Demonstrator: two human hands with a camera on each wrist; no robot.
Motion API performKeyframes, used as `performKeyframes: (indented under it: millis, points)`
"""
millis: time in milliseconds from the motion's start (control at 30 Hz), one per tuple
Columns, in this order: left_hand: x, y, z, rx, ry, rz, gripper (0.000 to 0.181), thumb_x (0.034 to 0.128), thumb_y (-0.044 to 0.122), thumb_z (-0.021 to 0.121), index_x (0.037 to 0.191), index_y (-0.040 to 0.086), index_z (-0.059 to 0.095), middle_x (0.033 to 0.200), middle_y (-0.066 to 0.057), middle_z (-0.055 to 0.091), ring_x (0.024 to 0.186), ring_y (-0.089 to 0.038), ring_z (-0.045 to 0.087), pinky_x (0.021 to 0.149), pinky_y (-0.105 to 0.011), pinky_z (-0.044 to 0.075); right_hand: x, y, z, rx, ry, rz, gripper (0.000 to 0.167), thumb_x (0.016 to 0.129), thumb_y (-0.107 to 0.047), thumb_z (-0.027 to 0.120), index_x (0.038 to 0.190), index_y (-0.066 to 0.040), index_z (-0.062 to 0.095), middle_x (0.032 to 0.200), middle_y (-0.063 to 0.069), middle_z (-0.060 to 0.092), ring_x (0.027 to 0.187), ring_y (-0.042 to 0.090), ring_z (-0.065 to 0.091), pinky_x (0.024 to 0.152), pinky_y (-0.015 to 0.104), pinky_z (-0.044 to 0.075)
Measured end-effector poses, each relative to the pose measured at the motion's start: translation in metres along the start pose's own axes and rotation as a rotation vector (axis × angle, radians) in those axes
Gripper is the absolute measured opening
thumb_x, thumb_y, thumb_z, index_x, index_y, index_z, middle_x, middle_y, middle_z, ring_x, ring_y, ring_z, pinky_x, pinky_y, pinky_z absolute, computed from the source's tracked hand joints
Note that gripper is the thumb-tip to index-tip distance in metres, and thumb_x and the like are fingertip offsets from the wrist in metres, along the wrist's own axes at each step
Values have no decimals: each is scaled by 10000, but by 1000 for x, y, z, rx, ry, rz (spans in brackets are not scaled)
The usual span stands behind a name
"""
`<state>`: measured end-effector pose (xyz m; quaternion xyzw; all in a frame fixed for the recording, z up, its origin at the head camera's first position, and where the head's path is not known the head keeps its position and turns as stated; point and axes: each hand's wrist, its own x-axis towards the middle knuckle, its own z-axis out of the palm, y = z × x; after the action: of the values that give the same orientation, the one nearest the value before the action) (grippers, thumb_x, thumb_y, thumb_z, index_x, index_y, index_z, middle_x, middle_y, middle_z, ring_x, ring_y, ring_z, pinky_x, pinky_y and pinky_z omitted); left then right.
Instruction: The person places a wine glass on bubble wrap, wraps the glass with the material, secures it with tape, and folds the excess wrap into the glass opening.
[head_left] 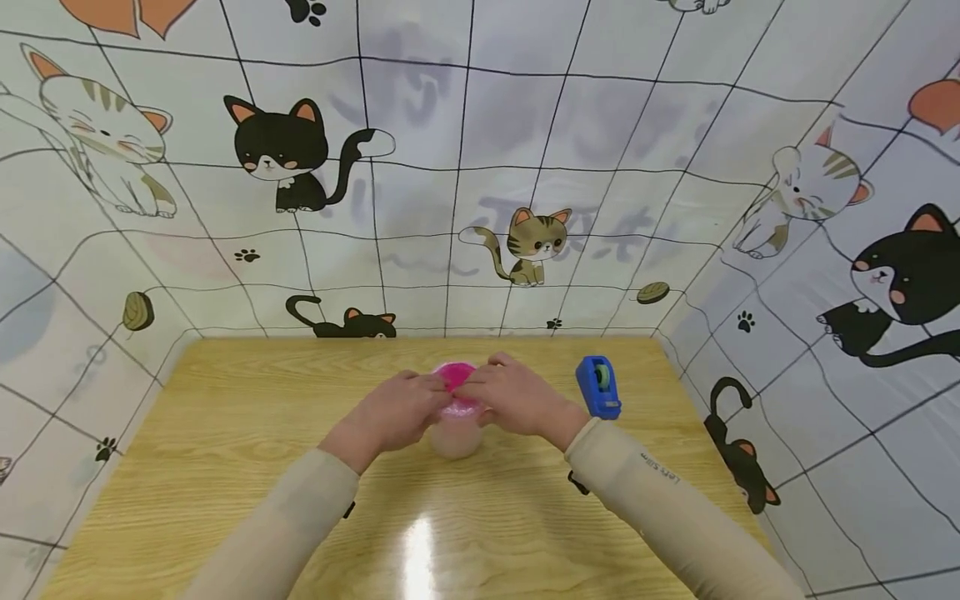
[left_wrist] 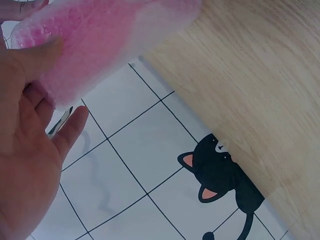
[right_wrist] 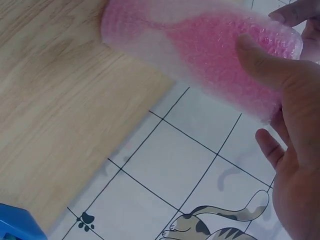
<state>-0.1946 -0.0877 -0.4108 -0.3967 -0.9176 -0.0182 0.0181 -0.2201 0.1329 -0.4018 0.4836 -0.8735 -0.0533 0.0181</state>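
A pink object wrapped in bubble wrap [head_left: 457,440] stands upright on the wooden table, its bright pink top [head_left: 454,372] showing between the hands. My left hand [head_left: 397,408] holds its upper left side; in the left wrist view the thumb [left_wrist: 47,52] presses on the bubble wrap [left_wrist: 95,45]. From the other side my right hand [head_left: 521,397] grips the upper end, thumb [right_wrist: 260,60] against the wrap [right_wrist: 210,55] in the right wrist view. Through the cloudy wrap the pink shape narrows partway down, and its exact kind cannot be told. Some fingertips are hidden behind the top.
A blue tape dispenser [head_left: 598,387] with a roll in it stands on the table [head_left: 247,417] to the right, near my right forearm. Behind the table and at its sides hangs a white gridded sheet [head_left: 420,200] printed with cats.
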Motion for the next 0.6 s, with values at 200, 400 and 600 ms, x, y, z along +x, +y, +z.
performKeyframes:
  millis: [200,400,600]
  points:
    - [1,5,7,33,46,-11,358,923,359,640,1198,131,646,1323,-22,627,1295,-208,541,1116,-434,407,2,-1,6,-54,-37,35,455,831,-378,753,1232,-220,609,1143,-74,721,1037,101,670,1086,388,368]
    - [3,7,15,49,168,1,421,916,437,637,1194,122,662,1282,0,640,1403,-210,426,1171,-410,339,2,-7,6,-56,-100,87,367,892,-359,697,1177,-180,552,1061,-41,741,1028,104,686,1206,426,224]
    - [5,10,17,18,227,1,412,918,454,629,1169,131,676,1256,-6,665,1380,-215,456,1151,-386,368,3,-8,6,-42,-154,100,306,897,-352,689,1102,-159,568,879,-51,724,959,126,699,1242,434,153]
